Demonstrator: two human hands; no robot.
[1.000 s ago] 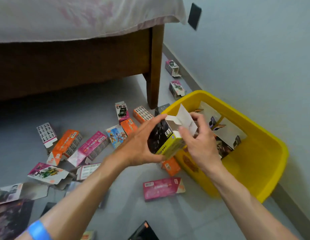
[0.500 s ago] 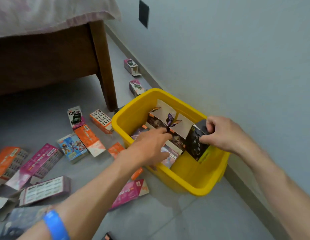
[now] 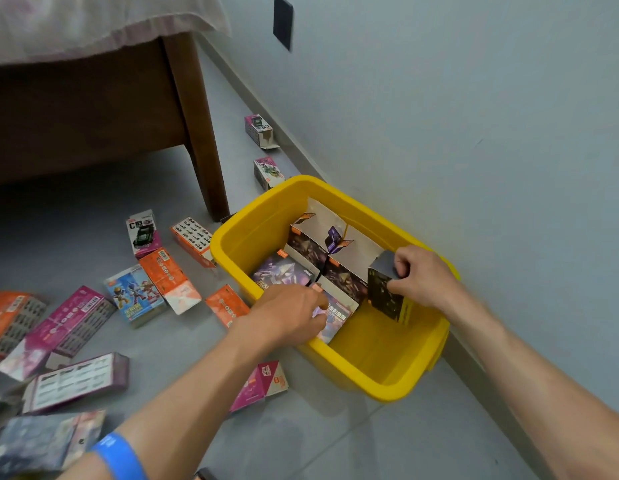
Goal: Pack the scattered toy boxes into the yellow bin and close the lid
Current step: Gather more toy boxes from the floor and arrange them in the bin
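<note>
The yellow bin (image 3: 387, 382) sits open on the grey floor (image 3: 318, 445) against the wall (image 3: 474, 133). Several purple toy boxes (image 3: 342, 278) stand packed along its far side, some with their top flaps up. The right hand (image 3: 422, 275) grips a black and yellow box (image 3: 386, 299) by its top and holds it upright inside the bin, just beside the purple ones. The left hand (image 3: 290, 315) reaches over the near rim with its fingers curled onto a pale purple box (image 3: 335, 317), though whether they actually pinch it is hard to tell. More boxes lie scattered on the floor, among them an orange box (image 3: 169, 278) and a pink box (image 3: 259, 386). Half a second earlier the black and yellow box sat slightly higher, near the rim; it is now lower in the bin, and both hands have barely shifted.
</note>
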